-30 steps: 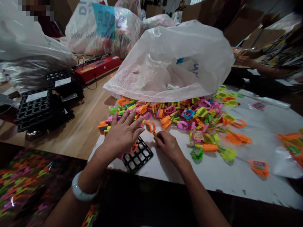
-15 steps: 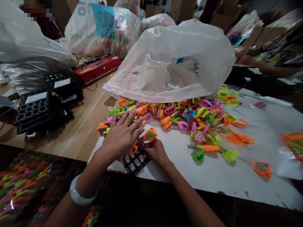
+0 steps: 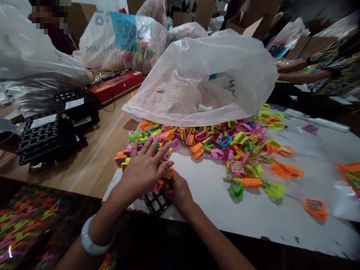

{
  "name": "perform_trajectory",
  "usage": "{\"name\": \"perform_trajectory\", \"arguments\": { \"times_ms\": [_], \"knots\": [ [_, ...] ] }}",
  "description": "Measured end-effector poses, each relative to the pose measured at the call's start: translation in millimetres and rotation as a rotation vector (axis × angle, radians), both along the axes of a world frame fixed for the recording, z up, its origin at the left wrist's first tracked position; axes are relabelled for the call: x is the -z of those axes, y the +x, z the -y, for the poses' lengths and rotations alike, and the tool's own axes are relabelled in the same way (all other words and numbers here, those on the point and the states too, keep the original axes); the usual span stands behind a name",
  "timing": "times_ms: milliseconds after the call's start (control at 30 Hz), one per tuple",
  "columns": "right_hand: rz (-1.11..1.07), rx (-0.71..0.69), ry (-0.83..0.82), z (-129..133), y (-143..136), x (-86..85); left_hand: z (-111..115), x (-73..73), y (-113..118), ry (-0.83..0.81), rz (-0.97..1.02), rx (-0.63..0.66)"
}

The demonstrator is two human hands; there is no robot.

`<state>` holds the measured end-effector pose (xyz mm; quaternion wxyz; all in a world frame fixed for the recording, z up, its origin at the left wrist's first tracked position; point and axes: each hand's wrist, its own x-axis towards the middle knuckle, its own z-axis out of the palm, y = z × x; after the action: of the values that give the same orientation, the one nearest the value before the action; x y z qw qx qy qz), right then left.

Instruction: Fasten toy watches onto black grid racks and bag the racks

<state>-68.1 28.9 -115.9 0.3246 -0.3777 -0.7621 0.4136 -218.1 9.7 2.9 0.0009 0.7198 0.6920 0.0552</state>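
My left hand (image 3: 146,163) is spread flat, palm down, over several small coloured plastic toys and the black tray (image 3: 158,204). Its fingers are apart and it grips nothing that I can see. Close beside its thumb, my right hand (image 3: 180,191) has its fingers curled round an orange plastic toy (image 3: 168,172) with a square picture face. The toy is partly hidden by the left thumb. Pale pieces show in the tray's compartments, and much of the tray lies under my hands. Beyond my fingers spreads a heap of bright plastic toys (image 3: 197,148).
A large translucent bag (image 3: 202,75) lies behind the heap. Stacked black trays (image 3: 39,135) and a red machine (image 3: 116,87) stand on the left. Loose toys, including an orange one (image 3: 315,208), lie to the right. Another person's arms (image 3: 306,75) show at upper right.
My right hand has brought the orange toy down and left, under my left thumb. My left hand stays spread in nearly the same place. The other person's arms have shifted.
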Motion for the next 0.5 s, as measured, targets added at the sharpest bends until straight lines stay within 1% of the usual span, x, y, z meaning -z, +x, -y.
{"name": "perform_trajectory", "arguments": {
  "times_ms": [100,167,233,300,400,500],
  "knots": [
    [-0.062,0.025,-0.055,2,1,4.5,-1,0.0,-1,-0.021,-0.005,-0.014],
    [-0.04,0.018,-0.011,3,2,4.1,-1,-1.2,-1,-0.033,0.0,-0.02],
    [0.052,-0.002,0.064,5,0,0.8,-1,-2.7,-1,-0.043,0.01,-0.02],
    [0.188,-0.011,0.111,8,-3,-4.2,0,-3.8,-1,-0.059,0.014,-0.008],
    [0.346,-0.027,0.132,11,-10,-10.6,1,-4.6,0,-0.065,-0.002,0.016],
    [0.4,-0.036,0.112,11,-12,-13.6,-2,-6.1,4,-0.062,-0.029,0.006]
  ]
}}
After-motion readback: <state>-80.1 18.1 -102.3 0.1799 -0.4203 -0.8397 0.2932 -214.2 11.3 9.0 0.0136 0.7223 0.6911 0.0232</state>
